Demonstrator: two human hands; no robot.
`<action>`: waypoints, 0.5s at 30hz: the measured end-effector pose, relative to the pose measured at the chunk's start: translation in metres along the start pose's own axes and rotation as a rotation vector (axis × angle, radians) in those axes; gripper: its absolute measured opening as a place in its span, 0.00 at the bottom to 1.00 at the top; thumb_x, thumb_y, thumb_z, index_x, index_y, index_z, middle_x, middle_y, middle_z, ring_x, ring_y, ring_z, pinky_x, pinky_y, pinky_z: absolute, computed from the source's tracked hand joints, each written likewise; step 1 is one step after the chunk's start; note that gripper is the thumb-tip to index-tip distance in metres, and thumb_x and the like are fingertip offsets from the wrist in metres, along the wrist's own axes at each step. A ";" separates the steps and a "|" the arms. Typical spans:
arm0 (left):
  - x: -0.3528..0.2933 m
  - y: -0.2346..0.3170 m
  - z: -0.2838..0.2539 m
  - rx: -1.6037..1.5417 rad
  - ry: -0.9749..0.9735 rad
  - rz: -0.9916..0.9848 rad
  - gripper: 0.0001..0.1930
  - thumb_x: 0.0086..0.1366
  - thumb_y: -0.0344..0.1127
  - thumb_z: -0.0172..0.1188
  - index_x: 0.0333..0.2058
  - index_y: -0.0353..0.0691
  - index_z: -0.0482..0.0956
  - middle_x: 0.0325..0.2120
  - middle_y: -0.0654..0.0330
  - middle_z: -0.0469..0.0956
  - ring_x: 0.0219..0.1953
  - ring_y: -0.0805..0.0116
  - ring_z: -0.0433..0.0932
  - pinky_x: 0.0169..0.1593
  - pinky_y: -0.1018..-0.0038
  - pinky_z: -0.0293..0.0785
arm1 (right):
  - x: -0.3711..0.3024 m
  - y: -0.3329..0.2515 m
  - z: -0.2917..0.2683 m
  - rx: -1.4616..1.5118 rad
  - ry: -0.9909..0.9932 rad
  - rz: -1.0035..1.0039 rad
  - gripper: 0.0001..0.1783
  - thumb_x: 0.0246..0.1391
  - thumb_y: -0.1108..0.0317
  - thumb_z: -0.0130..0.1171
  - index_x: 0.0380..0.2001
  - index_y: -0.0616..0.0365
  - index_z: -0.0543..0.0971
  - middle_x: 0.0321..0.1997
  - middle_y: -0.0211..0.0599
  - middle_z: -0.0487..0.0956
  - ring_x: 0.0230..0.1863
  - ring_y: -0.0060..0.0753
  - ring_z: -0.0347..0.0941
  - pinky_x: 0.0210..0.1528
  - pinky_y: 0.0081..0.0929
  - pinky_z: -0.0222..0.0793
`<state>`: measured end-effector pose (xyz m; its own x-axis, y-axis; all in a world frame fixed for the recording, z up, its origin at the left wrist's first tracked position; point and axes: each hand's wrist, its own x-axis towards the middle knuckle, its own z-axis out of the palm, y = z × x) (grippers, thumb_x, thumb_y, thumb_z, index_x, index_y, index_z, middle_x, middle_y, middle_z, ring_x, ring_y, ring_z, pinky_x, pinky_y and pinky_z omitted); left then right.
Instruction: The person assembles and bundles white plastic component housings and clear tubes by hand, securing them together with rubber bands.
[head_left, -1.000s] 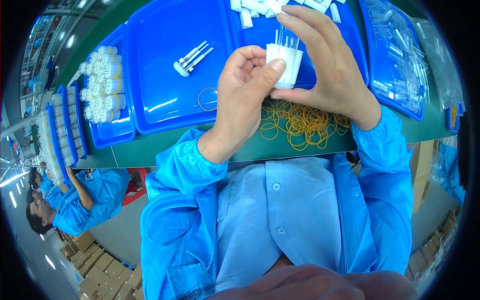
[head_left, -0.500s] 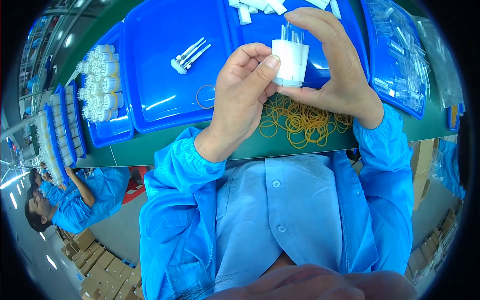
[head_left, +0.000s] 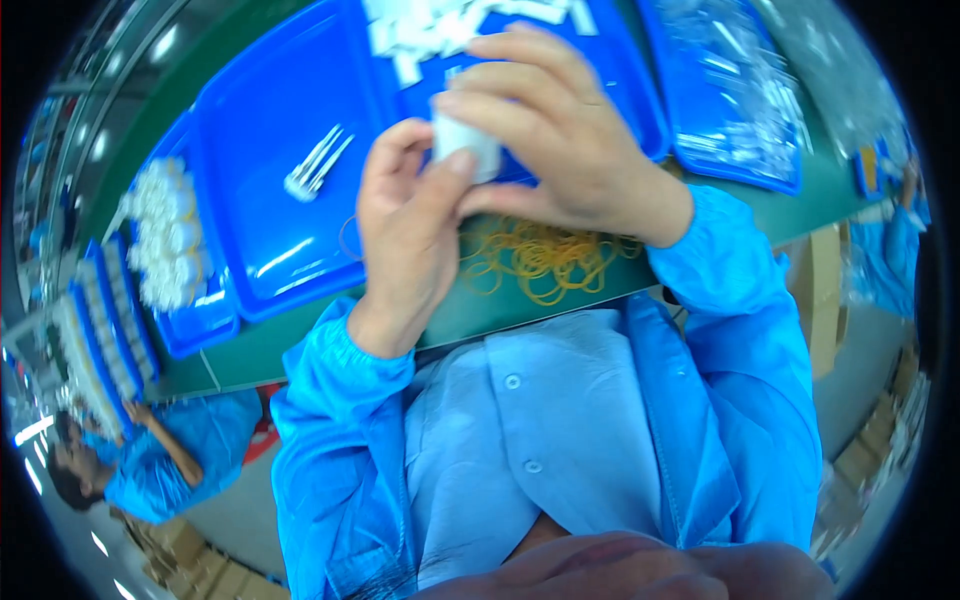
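A bundle of white tubes (head_left: 470,145) stands roughly upright between my hands, over the near edge of the trays. My left hand (head_left: 412,215) pinches it from the left, thumb across its front. My right hand (head_left: 560,130) reaches round from the right, fingers over its top and thumb by its lower end. Motion blurs these fingers, and they hide most of the clear rods at the top. Just below lies a loose heap of yellow rubber bands (head_left: 545,260) on the green table. One single band (head_left: 348,240) rests by my left wrist.
A blue tray (head_left: 270,240) at left holds a small group of thin pieces (head_left: 318,165). White tubes (head_left: 430,25) lie in the middle tray, clear pieces (head_left: 725,100) in the right one. Finished-looking bundles (head_left: 170,235) stand far left; beyond them a co-worker (head_left: 180,450) sits.
My view has swung, so the trays sit lower left. My right fingers have come down over the bundle's top, covering the clear rods that showed there before.
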<state>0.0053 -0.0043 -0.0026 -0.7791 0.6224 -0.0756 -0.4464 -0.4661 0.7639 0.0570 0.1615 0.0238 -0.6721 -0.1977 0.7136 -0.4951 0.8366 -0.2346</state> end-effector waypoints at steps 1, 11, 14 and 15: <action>0.002 0.001 -0.002 0.056 -0.011 0.044 0.16 0.61 0.24 0.59 0.47 0.36 0.68 0.44 0.56 0.72 0.45 0.67 0.75 0.49 0.73 0.73 | -0.002 0.000 -0.003 0.040 0.024 0.009 0.36 0.34 0.57 0.70 0.52 0.48 0.72 0.52 0.37 0.71 0.57 0.46 0.65 0.56 0.43 0.64; 0.009 0.005 -0.004 0.215 -0.097 0.216 0.19 0.60 0.22 0.59 0.50 0.34 0.68 0.50 0.52 0.72 0.52 0.64 0.72 0.56 0.70 0.68 | -0.090 0.135 -0.112 -0.357 -0.188 0.742 0.16 0.52 0.58 0.61 0.40 0.56 0.79 0.30 0.41 0.80 0.31 0.45 0.77 0.33 0.36 0.72; 0.015 0.002 -0.005 0.171 -0.109 0.184 0.19 0.60 0.22 0.59 0.50 0.34 0.68 0.51 0.52 0.71 0.53 0.64 0.71 0.56 0.70 0.68 | -0.094 0.136 -0.102 -0.413 -0.193 0.710 0.19 0.53 0.56 0.59 0.41 0.58 0.78 0.31 0.42 0.80 0.33 0.46 0.77 0.34 0.36 0.72; 0.015 0.003 -0.006 0.175 -0.115 0.138 0.20 0.60 0.22 0.59 0.51 0.33 0.69 0.51 0.52 0.71 0.52 0.65 0.71 0.56 0.71 0.67 | -0.096 0.137 -0.103 -0.410 -0.195 0.714 0.19 0.52 0.56 0.60 0.41 0.59 0.78 0.32 0.43 0.80 0.33 0.45 0.77 0.35 0.36 0.72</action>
<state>-0.0106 0.0002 -0.0054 -0.7679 0.6323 0.1027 -0.2483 -0.4416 0.8621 0.1107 0.3473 -0.0090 -0.8491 0.3962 0.3495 0.2986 0.9057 -0.3010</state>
